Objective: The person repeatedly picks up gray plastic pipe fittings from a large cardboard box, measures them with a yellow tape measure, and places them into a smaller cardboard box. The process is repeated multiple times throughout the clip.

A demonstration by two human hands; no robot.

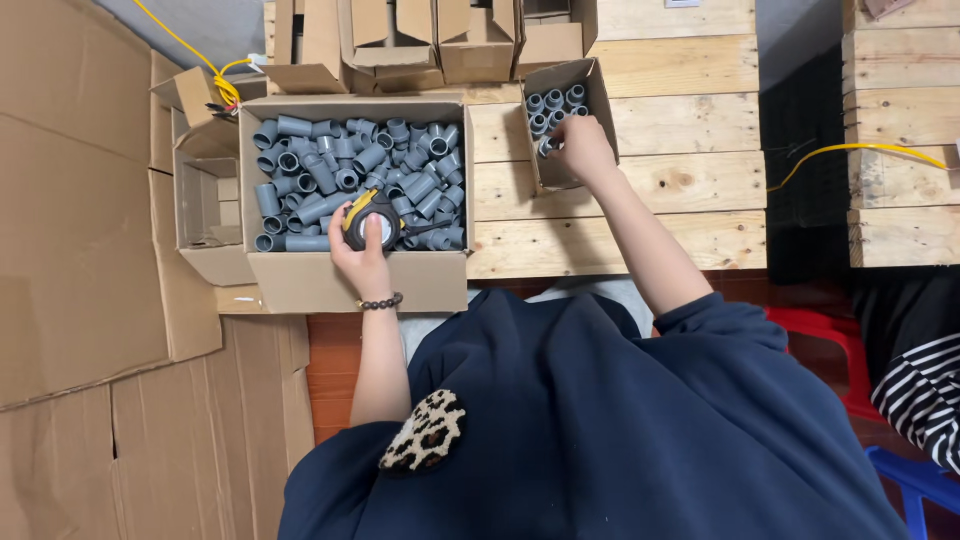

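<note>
1. dark blue sweatshirt (620,430) with a leopard-print patch (425,432) is filling the lower frame, nearest the camera.
2. left hand (362,250), with a bead bracelet (381,301) at the wrist, is resting over the near edge of the large cardboard box (300,285); the fingers are curling around a yellow and black tape measure (368,218), thumb lying on top of it.
3. tape measure is sitting on the heap at the near side of the large box, touching the fittings beneath it.
4. grey pipe fittings (330,165) are lying loose in a jumble, filling the large box.
5. right hand (583,148) is reaching into the small cardboard box (595,85) on the wooden pallet (680,180); the fingers are closing on one grey fitting (547,146) at the box's middle.
6. sorted fittings (555,105) are standing upright in rows at the far end of the small box.
7. empty folded boxes (400,40) are standing along the far edge.
8. yellow cable (860,150) is trailing across the pallets at right; flattened cardboard sheets (80,200) are lying at left.
9. red stool (830,335) and a striped sleeve (920,385) are showing at the lower right.
</note>
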